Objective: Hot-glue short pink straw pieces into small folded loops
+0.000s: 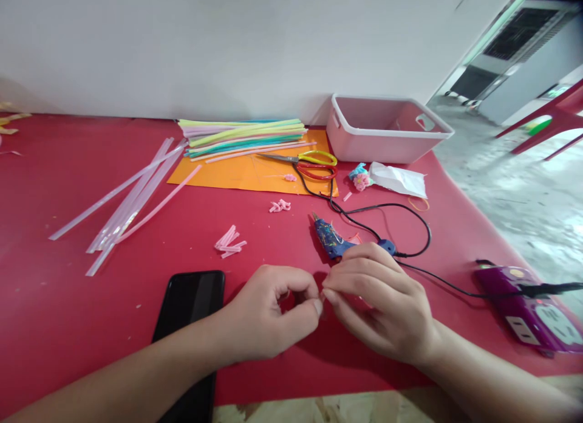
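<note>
My left hand (277,310) and my right hand (380,301) meet above the red tabletop, fingertips almost touching. Thumb and forefinger are pinched on each hand. Whatever lies between them is too small and covered to make out. Just beyond my right hand is a blue glue gun (331,237), its nozzle pointing away. Short cut pink pipe cleaner pieces (230,242) lie beyond my left hand, with a small heap of bent pink pieces (279,206) farther back. A black phone (189,304) is partly hidden under my left forearm.
Glue sticks (136,198) lie at left. Coloured pipe cleaners (246,137) and scissors (314,161) rest on an orange sheet (218,175). A pink bin (382,144) stands behind a small fuzzy flower (361,181). A black cord (430,228) runs near a purple power strip (523,307).
</note>
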A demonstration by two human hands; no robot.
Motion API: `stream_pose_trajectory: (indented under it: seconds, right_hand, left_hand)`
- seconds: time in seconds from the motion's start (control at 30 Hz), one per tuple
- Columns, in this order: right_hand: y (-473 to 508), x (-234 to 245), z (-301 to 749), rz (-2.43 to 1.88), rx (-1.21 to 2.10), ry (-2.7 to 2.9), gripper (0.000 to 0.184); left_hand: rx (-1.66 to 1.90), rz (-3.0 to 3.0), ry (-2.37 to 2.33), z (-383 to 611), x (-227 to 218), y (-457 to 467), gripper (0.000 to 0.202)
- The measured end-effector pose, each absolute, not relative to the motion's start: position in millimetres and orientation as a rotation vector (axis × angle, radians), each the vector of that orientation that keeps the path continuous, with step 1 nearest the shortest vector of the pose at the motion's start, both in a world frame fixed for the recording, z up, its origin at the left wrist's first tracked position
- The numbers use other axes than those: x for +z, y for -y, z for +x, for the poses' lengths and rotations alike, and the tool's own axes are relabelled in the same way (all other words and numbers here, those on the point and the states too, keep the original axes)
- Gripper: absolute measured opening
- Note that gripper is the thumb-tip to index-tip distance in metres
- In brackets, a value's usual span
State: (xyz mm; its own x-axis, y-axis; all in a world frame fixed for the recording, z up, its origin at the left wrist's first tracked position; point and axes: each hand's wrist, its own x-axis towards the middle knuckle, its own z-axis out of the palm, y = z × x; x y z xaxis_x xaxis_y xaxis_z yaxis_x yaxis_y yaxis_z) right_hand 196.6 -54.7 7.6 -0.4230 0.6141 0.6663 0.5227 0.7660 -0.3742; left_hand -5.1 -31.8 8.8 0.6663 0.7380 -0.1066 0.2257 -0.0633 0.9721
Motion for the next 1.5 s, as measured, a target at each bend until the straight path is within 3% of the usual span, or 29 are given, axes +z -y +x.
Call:
stream_pose_trajectory:
  seconds: [0.13,0.43,0.87,1.07,1.5]
  right_hand:
    - [52,6,197,-0.828,0.206,2.097,0.011]
    - [55,7,201,-0.751,-0.098,2.207,0.012]
    - [58,8,197,-0.814,0.051,2.14,0.017]
    - [61,11,198,-0.732,0.004,2.127,0.012]
    - [63,14,202,-0.763,-0.048,2.082,0.02]
  left_hand:
    - [0.497,1.64,-0.793,-4,9,32,0.015]
    - [0.419,1.616,-0.873,-3,8,33,0.018]
    - [0.602,1.771,-0.816,-3,12,31,0.016]
    - [0.658,1.805,-0.744,-5,12,34,0.017]
    - [0.712,1.747,-0.816,-5,9,31,0.015]
